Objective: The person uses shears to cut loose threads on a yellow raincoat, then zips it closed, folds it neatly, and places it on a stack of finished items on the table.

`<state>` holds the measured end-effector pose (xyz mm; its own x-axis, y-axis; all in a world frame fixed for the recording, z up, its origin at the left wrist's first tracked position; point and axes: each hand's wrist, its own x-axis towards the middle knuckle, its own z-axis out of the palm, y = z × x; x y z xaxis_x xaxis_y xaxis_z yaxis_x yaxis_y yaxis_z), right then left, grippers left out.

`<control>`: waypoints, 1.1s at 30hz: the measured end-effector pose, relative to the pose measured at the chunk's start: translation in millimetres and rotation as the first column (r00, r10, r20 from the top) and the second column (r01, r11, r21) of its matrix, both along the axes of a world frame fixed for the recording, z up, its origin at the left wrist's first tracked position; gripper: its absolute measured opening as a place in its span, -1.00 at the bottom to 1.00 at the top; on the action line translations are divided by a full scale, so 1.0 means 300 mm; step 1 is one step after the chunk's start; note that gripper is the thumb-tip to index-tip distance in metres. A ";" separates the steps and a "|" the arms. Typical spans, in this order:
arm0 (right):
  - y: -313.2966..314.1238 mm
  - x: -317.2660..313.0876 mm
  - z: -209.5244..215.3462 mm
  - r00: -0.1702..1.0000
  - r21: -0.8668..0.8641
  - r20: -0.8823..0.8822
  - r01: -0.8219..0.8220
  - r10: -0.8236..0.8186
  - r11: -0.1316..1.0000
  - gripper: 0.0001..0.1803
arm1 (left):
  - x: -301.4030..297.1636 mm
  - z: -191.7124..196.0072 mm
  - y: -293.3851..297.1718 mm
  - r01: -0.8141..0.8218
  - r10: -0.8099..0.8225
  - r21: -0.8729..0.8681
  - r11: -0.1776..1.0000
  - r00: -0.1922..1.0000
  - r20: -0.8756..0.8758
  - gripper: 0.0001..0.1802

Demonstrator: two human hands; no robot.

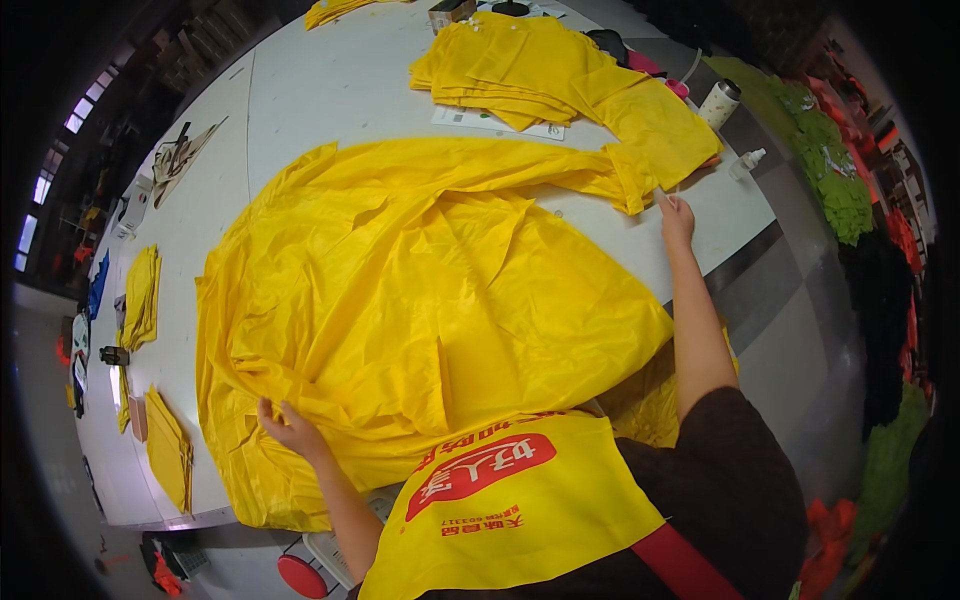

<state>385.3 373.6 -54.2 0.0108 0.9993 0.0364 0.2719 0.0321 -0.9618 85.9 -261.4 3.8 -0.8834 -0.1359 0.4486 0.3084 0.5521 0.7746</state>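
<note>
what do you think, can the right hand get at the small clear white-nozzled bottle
Probably yes: the right hand is near the small clear bottle, with only white tabletop showing between them.

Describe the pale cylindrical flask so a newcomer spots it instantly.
Find the big white worktable and follow its right edge upward, beyond the person's right hand. The pale cylindrical flask sits there, dark-lidded and taller than the small clear bottle nearer the hand.

On the yellow apron [590, 480], lower centre of the frame, red characters run above a red badge [485, 477] with 3 pale characters; 2 smaller red lines, 1 with digits, sit below. Upper centre, a white sheet's [480, 119] print is too small to read.
</note>
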 end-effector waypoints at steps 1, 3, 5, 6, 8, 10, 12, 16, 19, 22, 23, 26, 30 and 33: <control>0.055 -0.047 -0.023 1.000 0.066 0.020 -0.014 0.012 0.998 -0.57 | 0.053 0.031 0.068 0.087 -0.087 -0.037 0.996 0.996 -0.013 -0.63; 0.127 -0.123 -0.033 0.999 0.096 0.020 -0.042 0.040 0.994 -0.57 | 0.152 0.092 0.183 0.230 -0.236 -0.137 0.963 0.972 -0.024 -0.66; 0.150 -0.176 -0.014 0.998 0.032 -0.023 -0.057 0.058 0.998 -0.59 | 0.217 0.117 0.264 0.392 -0.390 -0.143 0.909 0.920 0.039 -0.71; 0.145 -0.200 0.010 0.988 0.109 0.113 -0.114 0.102 0.987 -0.62 | 0.239 0.127 0.294 0.482 -0.474 -0.089 0.872 0.876 0.092 -0.73; 0.104 -0.279 0.142 0.913 0.243 0.377 -0.262 0.158 0.934 -0.67 | 0.266 0.140 0.336 0.571 -0.568 0.030 0.820 0.808 0.160 -0.76; -0.128 -0.410 0.365 0.918 0.461 0.290 -0.383 0.272 0.801 -0.76 | 0.288 0.151 0.348 0.570 -0.589 0.150 0.808 0.781 0.208 -0.78; -0.424 -0.456 0.563 0.834 0.727 0.239 -0.493 0.497 0.478 -0.84 | 0.268 0.215 0.365 0.540 -0.609 0.310 0.783 0.765 0.207 -0.78; -0.939 -0.438 0.716 0.110 0.583 0.688 -0.674 0.717 -0.455 -0.89 | 0.158 0.346 0.316 0.478 -0.605 0.551 0.684 0.793 0.063 -0.70; -1.136 -0.410 0.610 -0.167 0.382 0.742 -0.690 0.650 -0.614 -0.89 | 0.088 0.390 0.294 0.591 -0.756 0.524 0.613 0.631 0.173 -0.61; -1.237 -0.386 0.450 -0.292 0.362 0.618 -0.718 0.730 -0.594 -0.92 | 0.109 0.297 0.258 0.811 -0.772 0.246 0.531 0.343 0.536 -0.47; -1.262 -0.369 0.422 -0.312 0.372 0.562 -0.732 0.766 -0.571 -0.92 | 0.134 0.261 0.249 0.839 -0.754 0.229 0.493 0.281 0.594 -0.43; -1.298 -0.311 0.396 -0.374 0.358 0.305 -0.807 0.876 -0.470 -0.76 | 0.185 0.174 0.216 0.881 -0.725 0.266 0.392 0.118 0.679 -0.31; -1.296 -0.276 0.358 0.241 0.087 -0.048 -0.966 0.969 0.244 -0.84 | 0.191 0.128 0.188 0.871 -0.787 0.354 0.339 0.057 0.614 -0.19; -1.291 -0.285 0.341 0.236 0.027 0.094 -0.972 0.967 0.234 -0.84 | 0.199 0.150 0.175 0.880 -0.822 0.345 0.326 0.084 0.563 -0.26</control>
